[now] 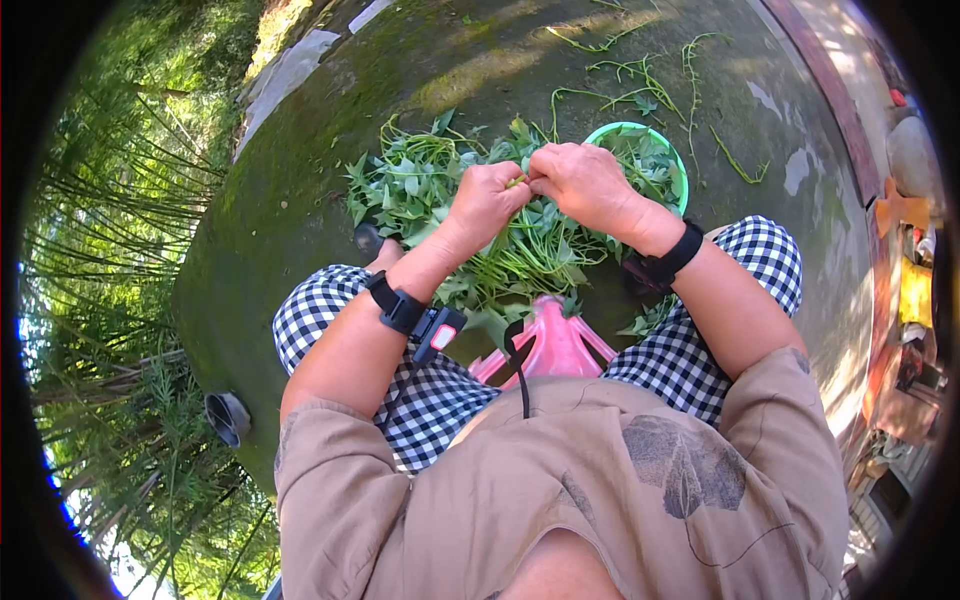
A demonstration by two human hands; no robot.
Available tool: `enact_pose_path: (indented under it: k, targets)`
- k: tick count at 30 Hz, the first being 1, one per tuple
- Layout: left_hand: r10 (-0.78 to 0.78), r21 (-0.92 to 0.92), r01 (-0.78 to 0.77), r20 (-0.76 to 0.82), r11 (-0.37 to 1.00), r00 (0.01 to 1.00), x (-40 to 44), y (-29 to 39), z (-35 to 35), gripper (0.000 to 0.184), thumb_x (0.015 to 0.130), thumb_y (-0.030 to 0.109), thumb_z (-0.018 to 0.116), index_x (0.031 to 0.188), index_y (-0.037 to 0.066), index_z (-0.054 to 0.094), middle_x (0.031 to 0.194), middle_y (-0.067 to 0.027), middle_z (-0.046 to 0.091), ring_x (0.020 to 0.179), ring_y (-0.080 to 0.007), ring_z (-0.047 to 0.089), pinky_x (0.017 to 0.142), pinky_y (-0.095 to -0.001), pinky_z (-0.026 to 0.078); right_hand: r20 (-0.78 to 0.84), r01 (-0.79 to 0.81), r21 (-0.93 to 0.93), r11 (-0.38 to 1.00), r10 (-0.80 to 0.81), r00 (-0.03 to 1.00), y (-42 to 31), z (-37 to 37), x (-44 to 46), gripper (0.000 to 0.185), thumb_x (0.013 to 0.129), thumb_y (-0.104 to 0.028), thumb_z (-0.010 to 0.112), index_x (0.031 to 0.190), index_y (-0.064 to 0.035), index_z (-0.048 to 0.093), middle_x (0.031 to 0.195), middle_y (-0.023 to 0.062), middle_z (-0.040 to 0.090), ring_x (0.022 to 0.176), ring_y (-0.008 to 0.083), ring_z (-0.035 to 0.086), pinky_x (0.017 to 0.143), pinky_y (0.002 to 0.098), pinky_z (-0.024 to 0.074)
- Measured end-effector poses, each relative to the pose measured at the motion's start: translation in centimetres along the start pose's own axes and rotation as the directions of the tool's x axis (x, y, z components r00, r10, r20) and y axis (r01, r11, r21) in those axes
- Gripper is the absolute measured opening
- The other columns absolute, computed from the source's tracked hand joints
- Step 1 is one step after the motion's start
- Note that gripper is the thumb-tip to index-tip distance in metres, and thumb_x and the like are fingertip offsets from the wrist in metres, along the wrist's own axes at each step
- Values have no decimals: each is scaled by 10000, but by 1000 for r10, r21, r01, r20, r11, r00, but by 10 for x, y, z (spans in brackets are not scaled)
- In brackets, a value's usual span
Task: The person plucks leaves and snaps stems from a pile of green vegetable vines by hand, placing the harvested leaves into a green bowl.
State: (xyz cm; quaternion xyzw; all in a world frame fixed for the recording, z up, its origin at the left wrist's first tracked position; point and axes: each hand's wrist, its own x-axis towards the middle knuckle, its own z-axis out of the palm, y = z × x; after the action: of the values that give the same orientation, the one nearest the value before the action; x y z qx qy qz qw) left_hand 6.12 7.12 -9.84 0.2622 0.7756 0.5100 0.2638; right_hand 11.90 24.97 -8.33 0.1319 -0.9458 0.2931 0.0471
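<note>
My left hand (pixel 487 203) and my right hand (pixel 583 182) meet above a heap of leafy green vines (pixel 430 185). Both have their fingers closed in a pinch. Between them shows a short piece of green stem (pixel 516 181), its right end hidden by the fingers of my right hand. Long stems and leaves spread on the ground beneath. Just right of my right hand is a light green-rimmed basin (pixel 683 185) with leaves in it.
Stripped stems (pixel 690 90) lie on the mossy concrete beyond the basin. A pink plastic stool (pixel 555 345) is between my knees. A grey container (pixel 228 418) lies at the left edge near bamboo. Assorted household items line the right side.
</note>
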Motion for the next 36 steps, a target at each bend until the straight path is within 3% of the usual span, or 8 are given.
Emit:
enact_pose_path:
  k: [2, 8, 15, 19, 24, 29, 33, 36]
  targets:
    - [299, 261, -270, -79, 927, 951, 3, -11, 4, 167, 874, 121, 540, 815, -5, 633, 607, -11, 557, 524, -61, 486, 462, -229, 377, -15, -22, 5, 1000, 22, 1000, -2, 3, 1, 125, 831, -196, 619, 856, -77, 591, 821, 108, 625, 804, 331, 629, 683, 453, 488]
    - [-187, -421, 109, -150, 900, 971, -3, -9, 12, 123, 869, 120, 524, 820, 41, 605, 638, 12, 538, 501, -48, 432, 447, -211, 334, -104, -62, 33, 997, 66, 992, -15, 7, 3, 108, 840, -168, 618, 858, -67, 582, 808, 122, 619, 796, 341, 628, 671, 445, 485]
    - [-327, -524, 177, -208, 833, 922, 4, -1, -3, 122, 882, 111, 479, 904, 54, 585, 734, -22, 593, 504, -62, 459, 437, -207, 347, -10, -198, 137, 971, 202, 979, -10, 3, 2, 163, 856, -224, 610, 855, -61, 597, 801, 158, 648, 811, 360, 635, 690, 475, 483]
    - [-313, -574, 116, -257, 811, 914, 12, 2, -45, 182, 959, 157, 431, 1029, 39, 552, 950, -142, 685, 694, -149, 604, 529, -259, 453, 39, -266, 186, 946, 263, 964, -6, 2, -3, 201, 855, -264, 619, 904, -73, 659, 850, 146, 674, 819, 356, 642, 717, 445, 493]
    - [-291, -786, 8, -220, 618, 931, 9, 3, -99, 196, 997, 149, 366, 1070, 53, 520, 906, -209, 670, 922, -392, 654, 821, -526, 543, 61, -358, 332, 873, 359, 931, 17, 8, -10, 233, 839, -275, 642, 962, -87, 705, 861, 131, 692, 811, 323, 653, 720, 381, 501]
    - [-241, -870, -209, -342, 446, 908, 1, -5, -157, 190, 1012, 248, 429, 1092, 108, 529, 717, -28, 420, 581, -164, 370, 536, -340, 363, 117, -523, 483, 702, 540, 833, 57, 21, -20, 195, 839, -198, 637, 904, -25, 700, 761, 107, 682, 686, 206, 634, 655, 342, 486]
    - [-244, -532, -234, -679, 814, 693, -10, 11, -181, 237, 960, 224, 571, 1171, 116, 565, 689, 13, 478, 432, -70, 311, 377, -232, 212, 235, -572, 689, 446, 608, 758, 73, 23, -24, 162, 847, -143, 637, 827, 13, 673, 655, 47, 614, 538, 107, 545, 524, 273, 435]
    - [-212, -202, 99, -677, 974, 705, -7, 18, -161, 317, 855, 220, 715, 1141, 105, 638, 730, 23, 547, 502, -52, 417, 431, -224, 322, 316, -602, 715, 355, 604, 731, 59, 9, -18, 142, 864, -145, 629, 813, -14, 653, 672, 12, 604, 537, 87, 538, 505, 229, 388]
